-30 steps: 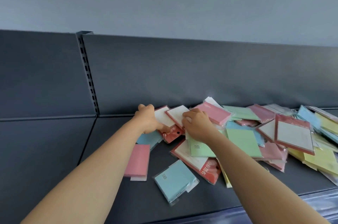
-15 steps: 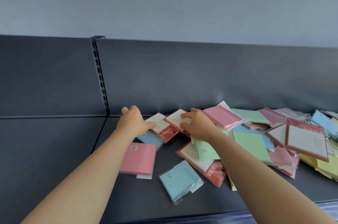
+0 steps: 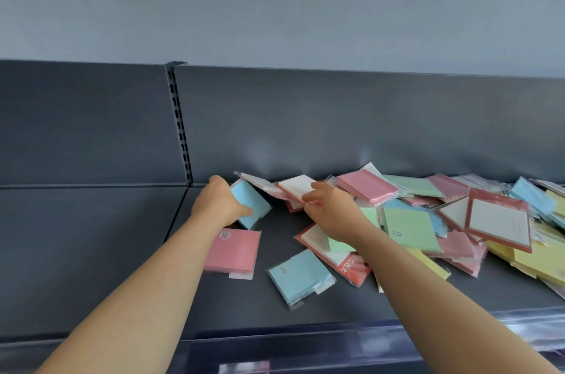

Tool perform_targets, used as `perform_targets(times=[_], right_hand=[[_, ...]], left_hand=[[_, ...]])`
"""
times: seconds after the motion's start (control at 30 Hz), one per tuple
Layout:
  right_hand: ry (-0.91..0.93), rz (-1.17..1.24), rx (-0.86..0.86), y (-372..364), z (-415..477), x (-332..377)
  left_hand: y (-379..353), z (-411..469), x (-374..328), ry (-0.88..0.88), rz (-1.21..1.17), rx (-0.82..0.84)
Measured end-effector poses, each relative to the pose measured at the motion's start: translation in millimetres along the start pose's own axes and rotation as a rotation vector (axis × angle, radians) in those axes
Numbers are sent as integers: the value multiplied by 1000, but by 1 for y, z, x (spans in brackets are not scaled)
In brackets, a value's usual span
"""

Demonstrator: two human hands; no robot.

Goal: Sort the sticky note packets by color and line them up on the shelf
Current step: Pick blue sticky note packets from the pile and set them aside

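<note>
- Dark shelf spans the lower frame
- Unsorted packet heap sprawls from centre to right
- Left hand, centre, grips a tilted blue packet, apparently lifting it out to sort
- Right hand touches a white-faced packet; gripping or steadying, I cannot tell

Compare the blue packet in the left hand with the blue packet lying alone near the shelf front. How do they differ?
Pose: the held blue packet is tilted up, while the front blue packet lies flat on the shelf.
Contact: the left hand grips the held blue packet; nothing touches the front blue packet.
Place: the held one sits near the back panel, the front one nearer the shelf lip.
Both are light blue and roughly square.
</note>
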State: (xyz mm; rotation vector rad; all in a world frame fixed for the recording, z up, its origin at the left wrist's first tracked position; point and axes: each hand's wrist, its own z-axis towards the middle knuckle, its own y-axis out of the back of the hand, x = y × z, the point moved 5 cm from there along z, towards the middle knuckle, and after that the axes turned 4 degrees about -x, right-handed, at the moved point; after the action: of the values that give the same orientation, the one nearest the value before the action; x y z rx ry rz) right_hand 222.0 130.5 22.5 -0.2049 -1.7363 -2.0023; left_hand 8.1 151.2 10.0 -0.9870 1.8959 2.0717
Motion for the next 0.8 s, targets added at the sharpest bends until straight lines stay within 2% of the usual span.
perform_targets(times=[0.13, 0.2, 0.33, 0.4, 0.5, 0.6, 0.7, 0.8], right_hand=[[15, 40, -26, 2, -10, 5], [20, 53, -51, 3, -16, 7], [12, 92, -152, 7, -36, 11], [-9, 114, -205, 10, -43, 7], [-74, 133, -182, 11, -61, 6], [-174, 140, -135, 11, -82, 7], [-263, 127, -22, 7, -98, 10], [-295, 156, 7, 1, -107, 14]], left_hand=[[31, -3, 15, -16, -187, -223], [41, -9, 20, -54, -266, -216], [41, -48, 18, -70, -510, 52], [31, -68, 13, -69, -518, 214], [16, -93, 8, -67, -532, 384], [6, -106, 5, -101, -456, 441], [1, -110, 2, -192, -247, 387], [-3, -118, -1, -258, -37, 346]])
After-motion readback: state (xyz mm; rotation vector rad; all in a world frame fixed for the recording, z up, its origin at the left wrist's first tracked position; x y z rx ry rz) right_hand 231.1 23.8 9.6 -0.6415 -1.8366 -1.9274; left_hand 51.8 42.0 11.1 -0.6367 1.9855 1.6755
